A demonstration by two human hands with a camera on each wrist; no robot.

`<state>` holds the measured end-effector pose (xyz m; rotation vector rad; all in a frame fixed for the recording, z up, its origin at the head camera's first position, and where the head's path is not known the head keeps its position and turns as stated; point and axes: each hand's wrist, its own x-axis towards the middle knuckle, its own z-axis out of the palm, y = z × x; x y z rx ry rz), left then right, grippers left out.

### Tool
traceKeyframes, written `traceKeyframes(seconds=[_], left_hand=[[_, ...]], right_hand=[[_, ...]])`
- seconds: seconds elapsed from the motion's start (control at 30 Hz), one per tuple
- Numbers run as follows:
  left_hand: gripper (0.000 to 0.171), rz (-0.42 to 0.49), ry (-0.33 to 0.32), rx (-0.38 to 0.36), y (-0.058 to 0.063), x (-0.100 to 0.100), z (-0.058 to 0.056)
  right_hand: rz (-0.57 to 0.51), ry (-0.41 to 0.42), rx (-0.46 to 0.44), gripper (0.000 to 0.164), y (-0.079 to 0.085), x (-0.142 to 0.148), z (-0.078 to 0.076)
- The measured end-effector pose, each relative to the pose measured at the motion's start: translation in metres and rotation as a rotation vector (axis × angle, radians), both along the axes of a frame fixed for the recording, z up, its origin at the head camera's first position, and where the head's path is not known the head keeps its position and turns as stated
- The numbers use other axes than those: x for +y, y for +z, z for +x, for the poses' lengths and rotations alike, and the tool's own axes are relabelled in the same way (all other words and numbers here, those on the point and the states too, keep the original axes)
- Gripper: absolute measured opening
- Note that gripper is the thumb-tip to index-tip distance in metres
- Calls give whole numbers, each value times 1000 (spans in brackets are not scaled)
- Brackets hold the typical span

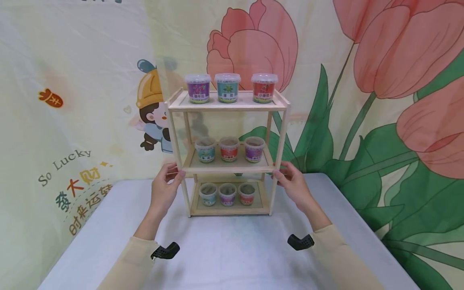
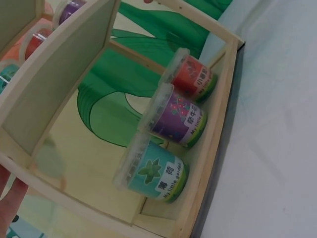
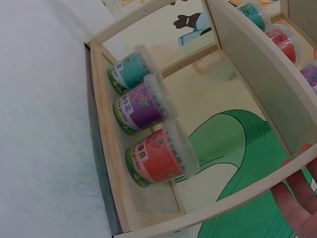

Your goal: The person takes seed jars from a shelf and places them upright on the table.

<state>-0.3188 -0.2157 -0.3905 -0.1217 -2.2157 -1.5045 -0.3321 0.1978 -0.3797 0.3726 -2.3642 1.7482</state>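
A three-tier wooden shelf [image 1: 232, 170] stands upright on the table, with three small lidded tubs on each tier. My left hand [image 1: 164, 189] grips its left post at middle-tier height, thumb in front. On the opposite side, my right hand [image 1: 295, 188] holds the right post at the same height. The top tier bears a purple tub [image 1: 198, 89], a teal tub [image 1: 227, 88] and a red tub [image 1: 263, 89]. From left, the middle tier has teal, red and purple tubs. Below, a teal tub [image 2: 157, 173], a purple tub [image 2: 179, 119] and a red tub [image 2: 193, 79] sit in a row.
A white cloth covers the table [image 1: 232, 249]. Behind the shelf hangs a curtain [image 1: 90, 60] printed with tulips, leaves and a cartoon figure. A black wrist mount [image 1: 165, 250] shows by the left sleeve and another black mount [image 1: 301, 242] by the right sleeve.
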Motion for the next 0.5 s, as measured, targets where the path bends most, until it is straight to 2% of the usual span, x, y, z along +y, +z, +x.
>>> traceKeyframes(seconds=[0.13, 0.5], left_hand=[[49, 6, 24, -5, 2, 2, 2], [47, 47, 0, 9, 2, 7, -3]], right_hand=[[-2, -1, 5, 47, -1, -2, 0], [45, 35, 13, 50, 2, 4, 1]])
